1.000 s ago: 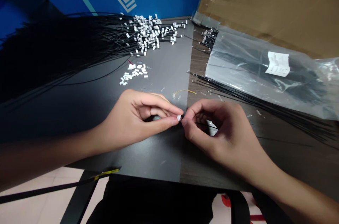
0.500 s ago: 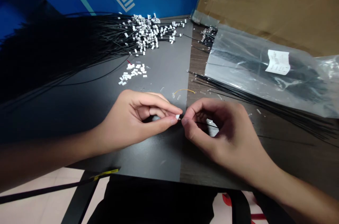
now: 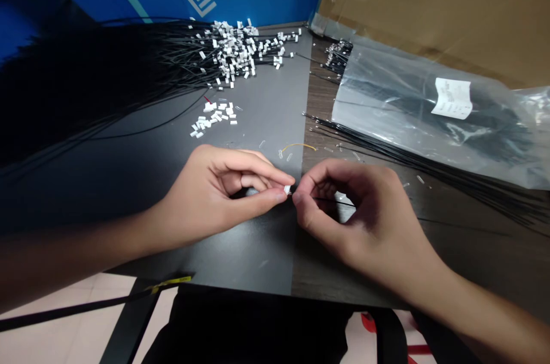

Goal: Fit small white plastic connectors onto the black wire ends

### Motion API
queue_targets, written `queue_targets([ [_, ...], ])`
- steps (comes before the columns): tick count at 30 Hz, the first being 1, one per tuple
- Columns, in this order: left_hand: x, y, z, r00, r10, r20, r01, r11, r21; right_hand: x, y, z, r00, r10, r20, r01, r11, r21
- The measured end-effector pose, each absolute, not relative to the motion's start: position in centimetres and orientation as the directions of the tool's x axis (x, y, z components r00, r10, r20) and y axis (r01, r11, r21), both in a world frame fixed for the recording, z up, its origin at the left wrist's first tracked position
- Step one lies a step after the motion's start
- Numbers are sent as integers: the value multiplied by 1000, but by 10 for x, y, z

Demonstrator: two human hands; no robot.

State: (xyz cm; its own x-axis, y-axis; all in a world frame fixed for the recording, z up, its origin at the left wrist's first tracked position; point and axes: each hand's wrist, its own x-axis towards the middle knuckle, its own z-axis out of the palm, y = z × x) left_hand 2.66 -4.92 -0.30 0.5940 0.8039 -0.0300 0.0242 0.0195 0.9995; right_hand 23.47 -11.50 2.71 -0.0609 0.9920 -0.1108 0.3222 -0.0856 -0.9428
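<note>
White and tiny, the connector [image 3: 287, 189] sits above the bench [image 3: 240, 261], pinched between the thumb and forefinger tips of the left hand [image 3: 223, 183]. Just to the connector's right is the right hand [image 3: 358, 212], thumb and forefinger pressed together on a black wire [image 3: 337, 201], its other fingers curled in. The wire's long axis runs roughly sideways, out of the right palm and toward the connector, so the two look nearly in line; that alignment seems the relation that counts. The left hand is the nearer, being on the connector itself, while the right fingertips are close beside it. A small glint shows in the narrow gap, too small to tell whether the wire's end is outside the connector or in it. Beyond the connector and to its left lie loose white connectors [image 3: 212, 117], and past those a heap of white-tipped black wires [image 3: 107, 66]. Beyond it and slightly right rests a short yellow wire [image 3: 298, 145]; farther right are unbagged black wires [image 3: 387, 152] beside a clear plastic bag [image 3: 387, 100].
</note>
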Motion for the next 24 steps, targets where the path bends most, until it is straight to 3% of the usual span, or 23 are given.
queue_targets([
  [14, 25, -54, -2, 596, 799, 76, 96, -165, 982, 234, -115, 26, -69, 990, -127, 370, -93, -924],
  [24, 24, -55, -1, 594, 799, 95, 100, -190, 977, 234, -115, 24, -78, 995, -63, 344, -33, -938],
])
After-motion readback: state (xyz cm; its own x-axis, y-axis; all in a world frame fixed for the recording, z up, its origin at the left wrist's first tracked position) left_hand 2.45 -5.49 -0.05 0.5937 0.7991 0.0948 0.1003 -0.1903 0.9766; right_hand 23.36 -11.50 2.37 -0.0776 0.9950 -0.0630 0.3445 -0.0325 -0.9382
